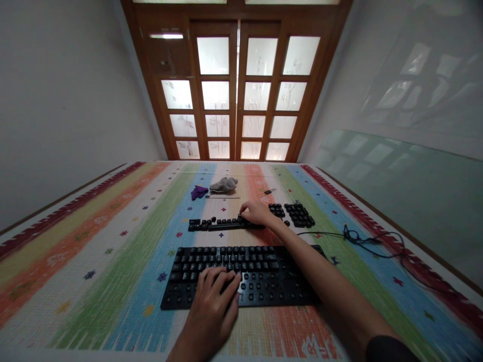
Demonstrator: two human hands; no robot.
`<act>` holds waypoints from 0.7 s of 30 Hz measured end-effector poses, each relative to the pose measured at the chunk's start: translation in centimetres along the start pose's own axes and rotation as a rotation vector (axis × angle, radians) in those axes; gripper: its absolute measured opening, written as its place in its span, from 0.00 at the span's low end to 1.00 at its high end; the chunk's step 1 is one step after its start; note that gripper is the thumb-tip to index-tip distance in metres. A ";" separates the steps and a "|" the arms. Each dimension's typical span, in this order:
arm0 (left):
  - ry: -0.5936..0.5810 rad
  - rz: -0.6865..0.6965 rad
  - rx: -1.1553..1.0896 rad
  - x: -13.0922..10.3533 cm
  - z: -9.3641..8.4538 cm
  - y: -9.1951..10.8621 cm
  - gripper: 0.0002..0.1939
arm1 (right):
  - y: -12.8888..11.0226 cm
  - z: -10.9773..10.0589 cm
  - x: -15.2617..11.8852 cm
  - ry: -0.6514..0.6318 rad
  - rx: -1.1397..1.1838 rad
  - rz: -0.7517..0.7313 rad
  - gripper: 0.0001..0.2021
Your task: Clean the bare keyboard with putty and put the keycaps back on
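Note:
A black keyboard [260,291] lies across the striped cloth, with keycaps on its far part and bare key stems on the nearer right part. My left hand [215,296] rests on it, fingers stretched over the keys and nothing in its grasp. Beyond the keyboard, a row of loose black keycaps [204,224] and a long space bar [224,227] are laid out. At the right end of that row, my right hand [253,212] has its fingertips pinched on a small black keycap [240,218]. My hand partly hides this keycap and the keycaps behind it.
More loose keycaps [300,215] lie in blocks to the right. Farther back are a grey cloth [224,185], a purple cloth [198,192] and a small black object with thin metal prongs [268,191]. A black cable [358,238] coils at right, beside a glass panel [407,201].

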State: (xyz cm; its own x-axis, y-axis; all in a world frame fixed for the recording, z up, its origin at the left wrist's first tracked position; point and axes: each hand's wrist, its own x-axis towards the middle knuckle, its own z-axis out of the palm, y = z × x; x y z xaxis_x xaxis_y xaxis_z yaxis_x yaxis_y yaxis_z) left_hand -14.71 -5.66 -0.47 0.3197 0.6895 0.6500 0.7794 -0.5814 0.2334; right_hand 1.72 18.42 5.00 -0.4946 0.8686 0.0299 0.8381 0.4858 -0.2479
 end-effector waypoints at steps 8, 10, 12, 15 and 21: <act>-0.004 0.007 -0.010 0.1 -0.1 0.0 0.18 | -0.2 0.1 0.3 -0.008 0.028 -0.036 0.11; -0.006 0.002 -0.016 0.1 -0.1 -0.1 0.18 | -0.2 0.1 0.4 -0.016 0.038 -0.045 0.11; -0.008 -0.003 -0.020 0.0 0.0 -0.1 0.18 | -0.2 0.0 0.5 -0.022 0.051 -0.054 0.10; -0.008 -0.004 -0.022 0.0 0.0 -0.1 0.17 | -0.2 0.1 0.7 -0.021 0.082 -0.068 0.10; -0.009 -0.003 -0.020 -0.1 0.0 -0.2 0.18 | -0.3 -0.1 0.6 0.035 0.152 -0.095 0.15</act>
State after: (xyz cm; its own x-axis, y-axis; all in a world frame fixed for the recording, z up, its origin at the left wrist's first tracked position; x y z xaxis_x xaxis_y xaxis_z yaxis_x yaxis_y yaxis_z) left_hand -14.84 -5.59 -0.57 0.3222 0.6950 0.6428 0.7694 -0.5879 0.2499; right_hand 1.15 18.80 5.18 -0.5593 0.8237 0.0933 0.7425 0.5478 -0.3855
